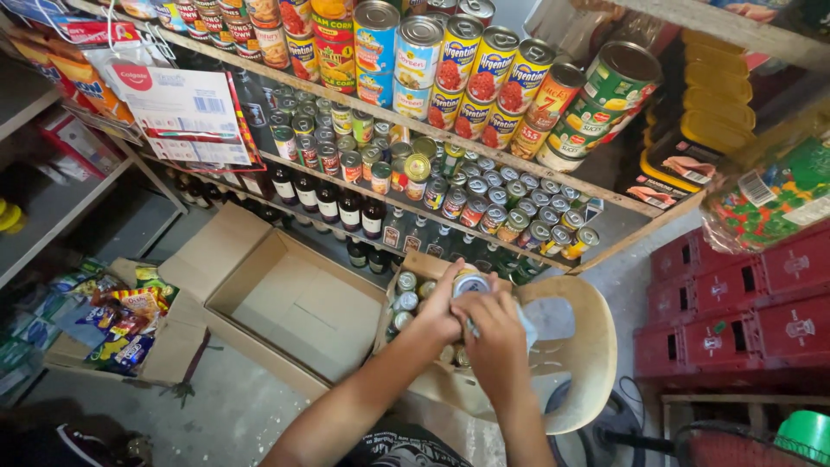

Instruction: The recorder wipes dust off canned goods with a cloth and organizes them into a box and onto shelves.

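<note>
1. The left hand [441,313] grips a small silver-topped can [469,282] from the side.
2. The right hand [497,333] clasps the same can together with a pale cloth [526,324].
3. The can is held above a cardboard box of cans [406,303] resting on a beige plastic chair [581,346].
4. An open empty carton [294,303] lies on the floor to the left.

silver-topped can [469,281] against a beige chair [577,346]. plain brown cardboard box [294,303]; red crates [735,303].
</note>
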